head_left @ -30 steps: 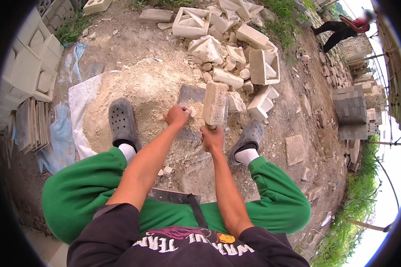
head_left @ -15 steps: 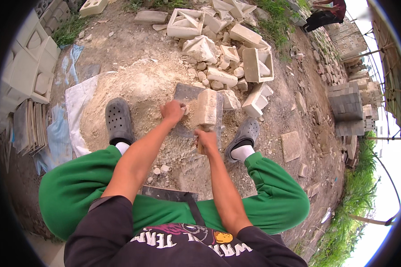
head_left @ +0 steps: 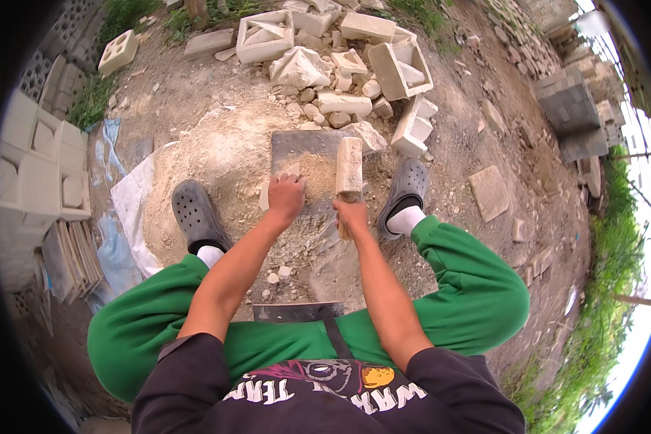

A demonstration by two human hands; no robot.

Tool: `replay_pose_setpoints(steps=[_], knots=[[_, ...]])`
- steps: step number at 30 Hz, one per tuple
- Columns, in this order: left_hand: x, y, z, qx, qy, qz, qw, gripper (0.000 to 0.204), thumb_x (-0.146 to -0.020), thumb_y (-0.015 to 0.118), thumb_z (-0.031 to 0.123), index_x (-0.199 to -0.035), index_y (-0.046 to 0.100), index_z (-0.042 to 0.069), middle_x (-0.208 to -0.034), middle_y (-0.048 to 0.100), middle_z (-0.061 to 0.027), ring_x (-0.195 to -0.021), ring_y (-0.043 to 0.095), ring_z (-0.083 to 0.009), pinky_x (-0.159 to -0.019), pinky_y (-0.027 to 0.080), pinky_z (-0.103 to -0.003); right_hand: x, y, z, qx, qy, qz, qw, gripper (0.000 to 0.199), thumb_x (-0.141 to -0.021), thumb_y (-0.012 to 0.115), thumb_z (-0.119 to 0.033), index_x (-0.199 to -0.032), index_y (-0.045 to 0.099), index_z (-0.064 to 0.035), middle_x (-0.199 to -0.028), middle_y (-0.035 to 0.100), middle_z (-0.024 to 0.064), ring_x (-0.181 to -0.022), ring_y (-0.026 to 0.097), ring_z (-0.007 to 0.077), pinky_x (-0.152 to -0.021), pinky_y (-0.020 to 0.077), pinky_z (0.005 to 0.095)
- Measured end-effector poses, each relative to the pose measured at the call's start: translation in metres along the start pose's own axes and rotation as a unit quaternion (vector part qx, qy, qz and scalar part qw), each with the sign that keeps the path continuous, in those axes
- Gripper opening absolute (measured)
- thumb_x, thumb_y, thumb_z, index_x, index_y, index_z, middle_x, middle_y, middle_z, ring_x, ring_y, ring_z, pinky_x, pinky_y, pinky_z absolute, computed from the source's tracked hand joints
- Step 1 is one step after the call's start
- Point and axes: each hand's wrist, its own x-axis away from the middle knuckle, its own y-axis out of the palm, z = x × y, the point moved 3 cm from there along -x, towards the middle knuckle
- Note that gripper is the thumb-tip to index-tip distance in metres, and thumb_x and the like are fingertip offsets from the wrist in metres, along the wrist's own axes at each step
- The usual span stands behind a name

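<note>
Only the head view here, looking straight down at someone sitting low in green trousers with a flat grey metal plate [head_left: 302,148] on the dusty ground between grey clogs.

Right hand [head_left: 351,215] is wrapped tight around the handle of a chunky pale wooden mallet [head_left: 349,168]. A second ago the mallet head was up off the plate and tilted; now it sits low along the plate's right edge, so the swing looks like it has just landed or is right at the bottom.

Left hand [head_left: 286,197] has fingers curled down, pressing a small pale stone chunk [head_left: 265,195] at the plate's near-left edge. It has barely shifted compared to earlier, holding the piece steady. Crumbled sandy powder [head_left: 312,173] lies on the plate just beside the mallet, so my read is the crushing is well under way.

Beyond the plate there's a heap of broken whitish moulded blocks [head_left: 340,65]. Left of the plate, a white sack sheet [head_left: 132,195] and stacked pale cast tiles [head_left: 40,173].
</note>
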Motion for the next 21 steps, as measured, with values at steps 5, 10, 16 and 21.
replay_pose_setpoints(steps=[5, 10, 16, 21], knots=[[-0.004, 0.011, -0.001, -0.070, 0.007, -0.052, 0.996, 0.011, -0.082, 0.063, 0.020, -0.078, 0.071, 0.015, -0.085, 0.065, -0.0052, -0.088, 0.063, -0.0226, -0.078, 0.044, -0.041, 0.000, 0.003, 0.003, -0.055, 0.010, 0.011, 0.998, 0.019, -0.070, 0.074, -0.013, -0.074, 0.064, 0.0028, -0.060, 0.060, 0.0087, -0.046, 0.059, 0.0194, -0.043, 0.0505, 0.0346], [-0.016, 0.015, 0.001, -0.078, 0.033, -0.063, 0.994, 0.013, -0.082, 0.063, 0.019, -0.074, 0.069, 0.011, -0.085, 0.064, -0.0073, -0.089, 0.062, -0.0250, -0.079, 0.044, -0.042, -0.007, 0.005, 0.009, -0.051, -0.003, 0.006, 0.999, 0.020, -0.071, 0.075, -0.013, -0.078, 0.065, 0.0032, -0.061, 0.061, 0.0080, -0.047, 0.059, 0.0181, -0.044, 0.0506, 0.0339], [-0.038, -0.003, -0.004, -0.031, 0.002, -0.018, 0.999, 0.011, -0.082, 0.060, 0.015, -0.085, 0.070, 0.011, -0.103, 0.065, -0.0070, -0.100, 0.061, -0.0242, -0.082, 0.046, -0.042, 0.001, 0.003, -0.001, -0.030, -0.037, 0.031, 0.998, 0.024, -0.072, 0.076, -0.016, -0.079, 0.066, 0.0038, -0.062, 0.063, 0.0078, -0.047, 0.061, 0.0180, -0.044, 0.0506, 0.0335], [-0.030, -0.010, -0.026, 0.003, -0.100, 0.009, 0.995, 0.019, -0.087, 0.063, 0.027, -0.096, 0.070, 0.011, -0.109, 0.066, -0.0068, -0.105, 0.061, -0.0263, -0.086, 0.045, -0.043, 0.019, 0.010, -0.026, 0.018, -0.057, -0.010, 0.998, 0.027, -0.072, 0.077, -0.022, -0.082, 0.068, 0.0016, -0.066, 0.067, 0.0111, -0.051, 0.065, 0.0184, -0.048, 0.0527, 0.0337]])
